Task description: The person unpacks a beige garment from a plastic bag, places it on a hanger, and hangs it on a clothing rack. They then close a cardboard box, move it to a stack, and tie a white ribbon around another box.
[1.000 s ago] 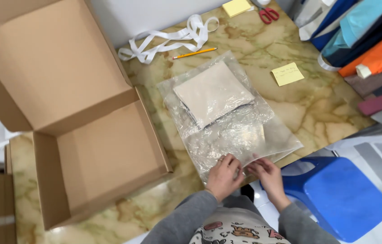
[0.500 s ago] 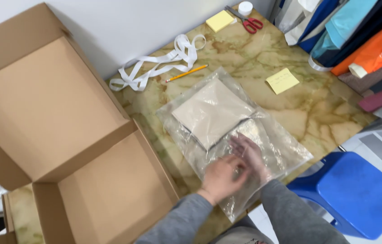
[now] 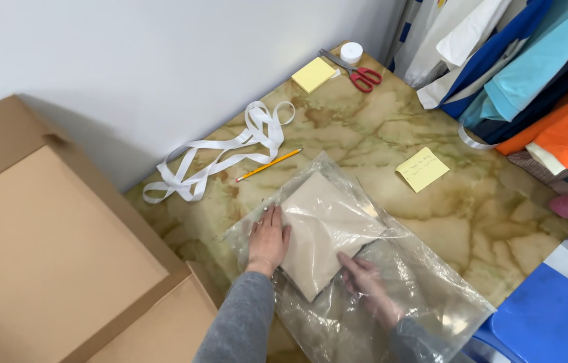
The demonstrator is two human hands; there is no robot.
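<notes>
**Hands on a bagged cloth**

At lower centre of the frame, the left hand (image 3: 268,238) lay flat, fingers spread, on a clear plastic bag (image 3: 391,289) against the edge of the folded beige cloth (image 3: 321,232) inside it. The right hand (image 3: 363,279) was inside the bag, fingers extended, touching the cloth's lower edge. A cardboard box (image 3: 55,269) stood open at left on the marbled surface (image 3: 378,134)

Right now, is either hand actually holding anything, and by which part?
No clear grip. The left hand presses flat on the clear plastic bag at the folded beige cloth's left edge; the right hand is inside the bag at the cloth's lower edge.
</notes>
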